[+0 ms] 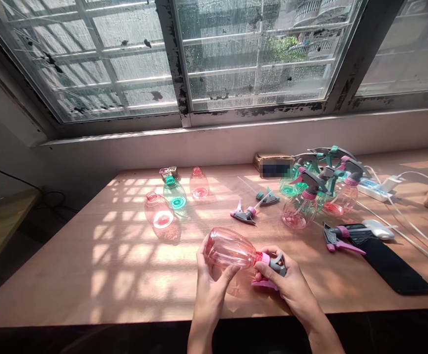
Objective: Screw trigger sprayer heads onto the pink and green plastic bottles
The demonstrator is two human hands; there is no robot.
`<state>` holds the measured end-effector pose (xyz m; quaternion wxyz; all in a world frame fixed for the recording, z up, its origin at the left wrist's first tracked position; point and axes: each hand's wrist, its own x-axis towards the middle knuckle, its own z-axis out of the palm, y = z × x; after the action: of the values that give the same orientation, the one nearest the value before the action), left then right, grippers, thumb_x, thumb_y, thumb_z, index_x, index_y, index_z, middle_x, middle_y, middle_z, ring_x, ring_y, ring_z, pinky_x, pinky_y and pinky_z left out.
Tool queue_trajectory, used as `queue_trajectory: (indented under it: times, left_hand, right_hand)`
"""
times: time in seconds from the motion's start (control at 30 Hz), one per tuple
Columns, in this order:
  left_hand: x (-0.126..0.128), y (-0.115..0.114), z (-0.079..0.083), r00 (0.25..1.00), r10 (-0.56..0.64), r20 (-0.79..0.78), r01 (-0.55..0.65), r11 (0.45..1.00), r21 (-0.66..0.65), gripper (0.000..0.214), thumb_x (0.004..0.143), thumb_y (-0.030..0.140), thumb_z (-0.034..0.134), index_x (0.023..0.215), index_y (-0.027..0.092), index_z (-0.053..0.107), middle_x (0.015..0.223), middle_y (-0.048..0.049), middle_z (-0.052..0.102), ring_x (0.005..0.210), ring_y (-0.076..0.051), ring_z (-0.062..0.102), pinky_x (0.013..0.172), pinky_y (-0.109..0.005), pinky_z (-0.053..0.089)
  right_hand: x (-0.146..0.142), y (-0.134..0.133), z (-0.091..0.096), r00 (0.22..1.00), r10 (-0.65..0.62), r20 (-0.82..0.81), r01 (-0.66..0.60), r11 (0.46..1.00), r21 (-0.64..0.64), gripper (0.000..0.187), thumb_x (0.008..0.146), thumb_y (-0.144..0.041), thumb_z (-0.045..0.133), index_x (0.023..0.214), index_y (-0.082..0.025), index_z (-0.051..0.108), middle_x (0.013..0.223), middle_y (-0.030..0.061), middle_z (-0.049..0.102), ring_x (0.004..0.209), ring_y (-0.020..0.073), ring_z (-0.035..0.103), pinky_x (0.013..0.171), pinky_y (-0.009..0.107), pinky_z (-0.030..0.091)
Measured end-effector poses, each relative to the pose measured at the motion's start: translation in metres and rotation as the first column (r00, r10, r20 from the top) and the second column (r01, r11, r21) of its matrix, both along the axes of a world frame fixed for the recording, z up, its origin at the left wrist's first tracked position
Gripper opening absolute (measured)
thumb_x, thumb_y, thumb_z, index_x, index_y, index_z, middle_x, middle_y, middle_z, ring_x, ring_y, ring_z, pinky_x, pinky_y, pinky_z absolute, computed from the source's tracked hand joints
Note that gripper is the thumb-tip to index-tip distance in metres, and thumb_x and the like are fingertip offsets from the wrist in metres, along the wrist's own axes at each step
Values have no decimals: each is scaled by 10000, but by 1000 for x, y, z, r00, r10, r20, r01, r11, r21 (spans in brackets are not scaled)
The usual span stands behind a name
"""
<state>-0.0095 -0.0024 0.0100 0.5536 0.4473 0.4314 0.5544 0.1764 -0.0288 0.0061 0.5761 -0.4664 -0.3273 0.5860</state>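
A pink see-through spray bottle (pixel 230 248) lies sideways between my hands above the wooden table (pixel 125 275). My left hand (pixel 208 278) wraps round its body from below. My right hand (pixel 286 282) grips the grey and pink spray head (pixel 275 268) at the bottle's neck. Two loose spray heads (pixel 244 215) with thin tubes lie just beyond, one pink, one teal.
Three headless bottles, two pink and one teal (pixel 174 192), stand at the back left. Several finished spray bottles (pixel 310 189) cluster at the back right. A black phone (pixel 387 260), another spray head (pixel 341 238), a power strip (pixel 374 189) with cables and a small box (pixel 273 164) lie on the right.
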Motion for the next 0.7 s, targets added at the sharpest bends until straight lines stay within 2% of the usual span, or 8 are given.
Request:
queue_trajectory:
  times: [0.2, 0.33, 0.5, 0.7]
  left_hand:
    - [0, 8, -3, 999, 21, -48, -20, 1000, 18, 842, 799, 410, 914, 1522, 343, 486, 1681, -88, 447, 1542, -354, 434, 1280, -525, 340]
    - [-1, 6, -3, 999, -3, -39, 5, 999, 49, 815, 818, 381, 903, 1521, 368, 491, 1671, -72, 473, 1543, -342, 438, 1291, -531, 323]
    - [-2, 1, 1, 1000, -3, -15, 3, 999, 37, 732, 887, 450, 836, 1519, 321, 491, 1639, -110, 504, 1554, -356, 420, 1275, -539, 349]
    - [-2, 5, 1, 1000, 25, 0, -25, 1000, 8, 724, 852, 437, 866, 1487, 306, 543, 1576, -117, 576, 1497, -362, 502, 1260, -531, 360]
  right_hand:
    - [2, 1, -2, 999, -28, -29, 28, 1000, -3, 506, 784, -484, 956, 1073, -181, 672, 696, 2, 738, 659, 177, 710, 661, 317, 668]
    - [1, 1, -2, 999, -41, -31, 42, 999, 1, 512, 774, -506, 955, 1063, -184, 682, 695, 12, 742, 653, 197, 712, 654, 353, 677]
    - [0, 1, 1, 1000, -24, -10, 24, 999, 24, 477, 766, -470, 970, 1029, -179, 701, 713, -6, 719, 651, 183, 712, 637, 333, 673]
    - [0, 1, 0, 999, -44, -8, 44, 999, -4, 527, 759, -503, 965, 1062, -172, 691, 702, 9, 743, 656, 198, 724, 650, 341, 668]
